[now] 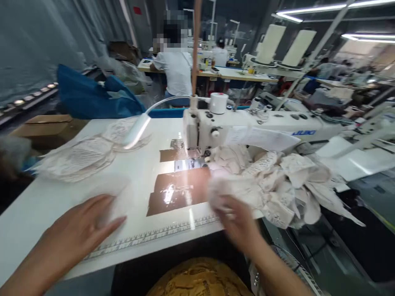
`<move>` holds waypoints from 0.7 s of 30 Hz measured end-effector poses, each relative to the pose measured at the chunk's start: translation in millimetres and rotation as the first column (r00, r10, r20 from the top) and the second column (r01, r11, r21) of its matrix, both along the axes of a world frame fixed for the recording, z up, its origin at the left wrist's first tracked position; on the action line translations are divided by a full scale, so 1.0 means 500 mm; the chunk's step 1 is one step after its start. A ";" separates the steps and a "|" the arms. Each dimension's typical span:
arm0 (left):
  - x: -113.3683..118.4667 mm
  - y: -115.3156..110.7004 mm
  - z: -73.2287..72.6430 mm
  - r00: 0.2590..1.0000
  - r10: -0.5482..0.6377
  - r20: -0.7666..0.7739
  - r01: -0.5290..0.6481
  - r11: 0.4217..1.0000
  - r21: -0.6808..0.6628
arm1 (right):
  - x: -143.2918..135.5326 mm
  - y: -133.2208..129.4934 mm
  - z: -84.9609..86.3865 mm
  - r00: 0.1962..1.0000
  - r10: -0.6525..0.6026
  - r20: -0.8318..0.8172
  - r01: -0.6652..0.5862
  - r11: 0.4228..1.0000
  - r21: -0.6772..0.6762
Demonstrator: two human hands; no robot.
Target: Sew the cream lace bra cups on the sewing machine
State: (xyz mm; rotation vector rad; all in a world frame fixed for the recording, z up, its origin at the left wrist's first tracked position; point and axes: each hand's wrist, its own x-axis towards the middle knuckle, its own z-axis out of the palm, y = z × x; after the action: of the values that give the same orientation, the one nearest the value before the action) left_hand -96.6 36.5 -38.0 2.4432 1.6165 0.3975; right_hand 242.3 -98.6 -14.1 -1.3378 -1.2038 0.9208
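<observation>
My left hand (pixel 88 224) is over the left part of the white sewing table (pixel 135 242), its thumb stretched away from the curved fingers. Beside those fingers is a blurred, pale sheer fabric piece (pixel 119 189); whether they touch it I cannot tell. My right hand (pixel 236 220), smeared by motion, has its fingers closed on an off-white fabric piece (pixel 220 191) at the table's front right. That piece runs into a heap of off-white patterned fabric (pixel 284 185). The sewing machine (pixel 222 127) stands just behind, its needle area lit.
Flat lace pieces (pixel 77 158) lie stacked at the left under a bent lamp (pixel 138 129). Brown tape patches (pixel 182 187) and a printed ruler strip (pixel 154 234) are on the tabletop. A cardboard box (pixel 46 129) and blue cloth (pixel 92 96) stand left. A person (pixel 175 70) sits farther back.
</observation>
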 end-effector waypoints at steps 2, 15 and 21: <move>0.022 -0.019 -0.004 0.983 -0.136 0.124 0.140 0.990 -0.026 | -0.057 0.028 -0.016 0.918 0.360 0.168 -0.372 0.927 0.048; 0.130 -0.058 0.017 0.792 -0.108 0.601 0.389 0.848 -0.360 | -0.046 0.081 -0.008 0.984 0.017 0.180 -0.043 0.989 0.141; 0.209 -0.096 0.045 0.523 -0.066 0.850 0.708 0.588 -0.390 | -0.052 0.082 -0.043 0.845 0.287 -0.451 -0.404 0.895 -0.187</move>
State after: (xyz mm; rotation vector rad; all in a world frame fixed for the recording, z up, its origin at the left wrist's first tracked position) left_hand 8.0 -11.6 -15.5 1.5652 0.5381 0.5043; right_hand 216.1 -57.4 -35.4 -1.0649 -1.0225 1.6014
